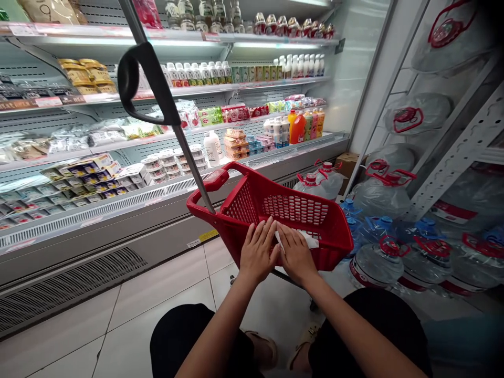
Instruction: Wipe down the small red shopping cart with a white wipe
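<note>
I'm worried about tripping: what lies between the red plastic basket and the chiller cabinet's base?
Only bare pale floor tiles, seen in the head view; the red plastic basket stands just in front of the grey chiller cabinet.

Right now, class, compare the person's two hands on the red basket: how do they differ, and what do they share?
The left hand lies on bare red plastic; the right hand presses a white sheet, cloth or paper. The left hand's fingers lean rightward, the right hand's leftward. Both lie flat, palms down, side by side on the near rim of the red basket.
</note>
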`<control>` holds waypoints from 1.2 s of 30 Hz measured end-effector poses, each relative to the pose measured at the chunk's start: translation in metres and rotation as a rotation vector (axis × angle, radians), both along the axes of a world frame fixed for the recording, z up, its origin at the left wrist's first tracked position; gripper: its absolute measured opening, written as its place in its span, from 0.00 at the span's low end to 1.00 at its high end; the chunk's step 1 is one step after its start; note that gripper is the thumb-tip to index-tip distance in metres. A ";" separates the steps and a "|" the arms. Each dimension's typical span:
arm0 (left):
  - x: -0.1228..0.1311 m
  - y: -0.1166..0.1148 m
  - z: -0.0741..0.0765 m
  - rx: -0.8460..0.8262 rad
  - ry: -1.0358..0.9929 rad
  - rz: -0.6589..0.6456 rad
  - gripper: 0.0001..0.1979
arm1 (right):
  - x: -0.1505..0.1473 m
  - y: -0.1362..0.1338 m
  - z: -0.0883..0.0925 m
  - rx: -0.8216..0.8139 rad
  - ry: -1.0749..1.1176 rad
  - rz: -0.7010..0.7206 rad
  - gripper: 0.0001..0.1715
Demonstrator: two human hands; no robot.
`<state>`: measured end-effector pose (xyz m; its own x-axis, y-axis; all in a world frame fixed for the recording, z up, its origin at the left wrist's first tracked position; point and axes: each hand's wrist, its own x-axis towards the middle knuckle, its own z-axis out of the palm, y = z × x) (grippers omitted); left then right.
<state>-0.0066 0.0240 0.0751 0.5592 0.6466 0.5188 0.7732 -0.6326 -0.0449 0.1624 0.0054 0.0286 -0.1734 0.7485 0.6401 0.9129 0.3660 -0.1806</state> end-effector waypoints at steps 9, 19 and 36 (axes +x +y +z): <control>-0.063 0.030 0.043 0.139 -0.092 0.252 0.23 | 0.084 -0.022 -0.019 -0.012 0.010 -0.151 0.40; -0.038 0.025 0.055 0.091 -0.067 0.178 0.22 | 0.020 0.014 -0.006 -0.022 0.052 -0.085 0.44; -0.043 0.027 0.057 0.085 -0.039 0.194 0.30 | -0.003 0.052 0.016 -0.006 0.044 0.066 0.35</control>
